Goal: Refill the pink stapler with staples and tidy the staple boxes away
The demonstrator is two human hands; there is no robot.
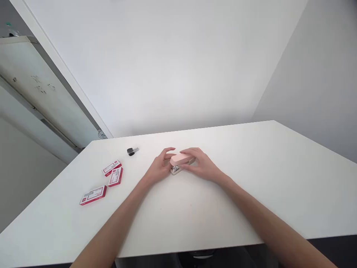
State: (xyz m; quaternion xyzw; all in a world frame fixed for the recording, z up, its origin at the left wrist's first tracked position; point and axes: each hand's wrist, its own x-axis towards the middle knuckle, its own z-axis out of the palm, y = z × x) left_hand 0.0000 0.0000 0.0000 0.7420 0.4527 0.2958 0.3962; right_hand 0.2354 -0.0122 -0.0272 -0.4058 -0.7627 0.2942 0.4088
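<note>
A pink stapler [178, 160] with a pale base and a shiny metal front part stands on the white table, its front end pointing toward the lower left. My right hand [203, 166] is closed round its rear half, fingers over the top and thumb along the near side. At the front end, my left hand [159, 167] is curled against the stapler, with the thumb by the base and the index finger lifted off. Some left fingertips are hidden behind the pink top.
On the left of the white table [251, 193] lie three small red-and-white boxes [93, 195]. A black-headed key [131, 151] lies farther back. A white wall [178, 74] rises behind the table, and a pale worn panel [41, 85] stands beyond its left side.
</note>
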